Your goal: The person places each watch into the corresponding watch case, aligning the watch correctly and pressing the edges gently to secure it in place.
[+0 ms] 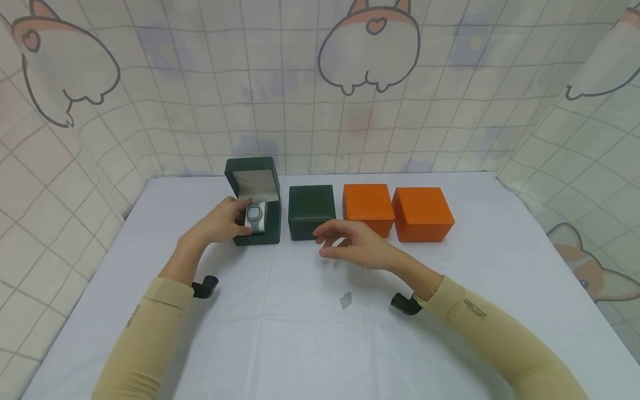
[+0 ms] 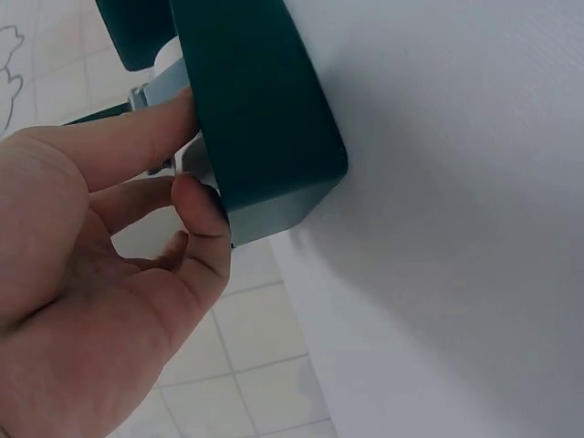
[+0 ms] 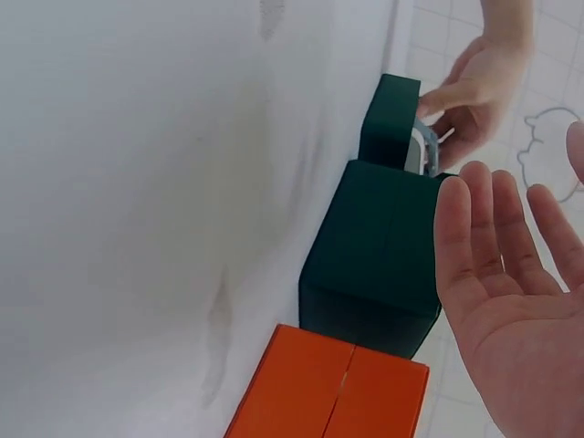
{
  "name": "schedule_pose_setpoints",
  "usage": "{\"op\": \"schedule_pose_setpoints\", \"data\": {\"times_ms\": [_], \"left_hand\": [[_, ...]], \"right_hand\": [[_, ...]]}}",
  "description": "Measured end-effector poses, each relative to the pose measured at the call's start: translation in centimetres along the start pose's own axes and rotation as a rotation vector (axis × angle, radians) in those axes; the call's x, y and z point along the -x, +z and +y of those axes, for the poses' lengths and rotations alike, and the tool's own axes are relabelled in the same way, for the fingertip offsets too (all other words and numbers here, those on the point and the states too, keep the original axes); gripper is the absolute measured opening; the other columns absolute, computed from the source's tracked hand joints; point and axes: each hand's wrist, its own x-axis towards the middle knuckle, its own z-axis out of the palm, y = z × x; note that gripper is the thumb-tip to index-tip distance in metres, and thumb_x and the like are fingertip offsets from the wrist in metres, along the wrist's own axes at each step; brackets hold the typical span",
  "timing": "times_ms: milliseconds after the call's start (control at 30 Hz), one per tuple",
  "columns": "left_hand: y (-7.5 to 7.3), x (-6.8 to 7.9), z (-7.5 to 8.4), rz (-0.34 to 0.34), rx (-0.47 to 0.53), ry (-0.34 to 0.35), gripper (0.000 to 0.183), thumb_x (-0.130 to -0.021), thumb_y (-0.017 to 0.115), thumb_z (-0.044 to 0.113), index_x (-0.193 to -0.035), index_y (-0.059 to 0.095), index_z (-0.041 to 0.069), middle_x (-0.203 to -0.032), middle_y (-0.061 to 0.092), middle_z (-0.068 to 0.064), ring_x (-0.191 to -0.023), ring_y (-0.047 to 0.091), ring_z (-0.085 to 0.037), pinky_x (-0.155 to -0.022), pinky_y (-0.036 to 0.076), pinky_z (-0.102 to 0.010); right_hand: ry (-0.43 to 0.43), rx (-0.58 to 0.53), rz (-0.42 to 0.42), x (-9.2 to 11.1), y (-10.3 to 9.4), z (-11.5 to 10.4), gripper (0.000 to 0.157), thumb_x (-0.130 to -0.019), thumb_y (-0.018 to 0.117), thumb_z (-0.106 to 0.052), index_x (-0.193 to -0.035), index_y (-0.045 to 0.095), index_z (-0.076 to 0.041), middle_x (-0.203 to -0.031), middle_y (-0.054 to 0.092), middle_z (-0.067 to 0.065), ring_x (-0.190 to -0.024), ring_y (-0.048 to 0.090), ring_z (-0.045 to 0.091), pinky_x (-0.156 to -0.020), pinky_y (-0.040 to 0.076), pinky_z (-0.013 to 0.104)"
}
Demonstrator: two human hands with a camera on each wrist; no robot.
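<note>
A watch (image 1: 255,213) with a grey-blue strap sits round a white cushion inside the dark green watch box (image 1: 273,223), whose lid stands raised. My left hand (image 1: 223,220) reaches into this box from the left and grips the watch by its cushion, thumb at the near end and a finger at the far end. The left wrist view shows these fingertips tucked behind the box wall (image 2: 265,100). My right hand (image 1: 357,242) hovers by the front of a second, closed green box (image 1: 312,204), fingers loosely extended with nothing in them.
Right of the closed green box stand two orange boxes (image 1: 368,202) (image 1: 424,206), both closed, in the same row. A white cloth covers the table (image 1: 300,333), with a small grey patch (image 1: 346,300) on it. A patterned curtain (image 1: 300,100) surrounds the back and sides.
</note>
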Motion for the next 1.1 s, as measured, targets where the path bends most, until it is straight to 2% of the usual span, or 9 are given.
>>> {"op": "schedule_pose_setpoints", "data": {"times_ms": [167,400,500,667,767,900,1100], "left_hand": [[-0.1,0.1,0.1,-0.001,0.011,-0.016,0.078,-0.09,0.077,0.006,-0.152,0.034,-0.013,-0.129,0.048,-0.033,-0.113,0.055,-0.043,-0.095,0.05,-0.055],[-1.1,0.9,0.1,-0.014,0.05,-0.066,0.082,-0.091,0.078,0.014,-0.155,0.033,-0.008,-0.138,0.043,-0.032,-0.122,0.051,-0.046,-0.095,0.05,-0.056],[-1.7,1.3,-0.1,-0.01,0.032,-0.086,0.078,-0.093,0.077,0.019,-0.155,0.037,-0.006,-0.14,0.044,-0.03,-0.124,0.051,-0.044,-0.095,0.05,-0.056],[-3.1,1.7,-0.1,0.006,0.022,-0.122,0.065,-0.099,0.07,0.023,-0.151,0.044,-0.005,-0.141,0.051,-0.027,-0.126,0.052,-0.042,-0.099,0.048,-0.057],[-4.1,1.8,0.1,0.037,0.029,-0.171,0.059,-0.103,0.063,0.026,-0.15,0.045,-0.005,-0.142,0.052,-0.028,-0.128,0.052,-0.044,-0.1,0.047,-0.058],[-5.2,1.9,0.4,0.113,0.055,-0.247,0.065,-0.107,0.052,0.042,-0.154,0.04,-0.001,-0.147,0.047,-0.028,-0.134,0.046,-0.046,-0.102,0.044,-0.062],[-5.8,1.4,0.6,0.25,0.172,-0.288,0.078,-0.104,0.044,0.06,-0.16,0.031,0.008,-0.155,0.039,-0.026,-0.141,0.037,-0.047,-0.107,0.037,-0.066]], "right_hand": [[-0.02,0.022,-0.007,-0.9,-0.1,-0.3,0.037,-0.097,0.075,-0.018,-0.131,0.065,-0.01,-0.117,0.07,-0.003,-0.108,0.063,0.016,-0.091,0.057,0.042],[-0.048,0.019,0.012,-2.7,-0.8,-1.5,0.038,-0.098,0.072,-0.013,-0.132,0.063,0.0,-0.12,0.069,0.005,-0.108,0.064,0.018,-0.095,0.055,0.041],[-0.056,0.015,0.022,-3.6,-1.2,-1.9,0.036,-0.099,0.071,-0.012,-0.132,0.062,0.0,-0.123,0.068,0.009,-0.11,0.063,0.018,-0.096,0.055,0.04],[-0.059,0.0,0.03,-5.0,-2.0,-2.4,0.038,-0.1,0.069,-0.012,-0.135,0.059,0.001,-0.126,0.065,0.017,-0.109,0.064,0.019,-0.089,0.058,0.035],[-0.058,-0.01,0.049,-6.0,-2.4,-2.6,0.041,-0.1,0.069,-0.013,-0.137,0.058,0.001,-0.125,0.065,0.019,-0.104,0.065,0.022,-0.085,0.059,0.036],[-0.048,0.004,0.086,-7.4,-2.7,-2.5,0.041,-0.101,0.068,-0.015,-0.138,0.056,-0.001,-0.122,0.067,0.014,-0.1,0.066,0.028,-0.082,0.06,0.037],[0.022,0.003,0.127,-9.5,-2.8,-2.1,0.041,-0.103,0.066,-0.022,-0.14,0.055,-0.008,-0.124,0.064,0.006,-0.105,0.066,0.024,-0.085,0.059,0.035]]}}
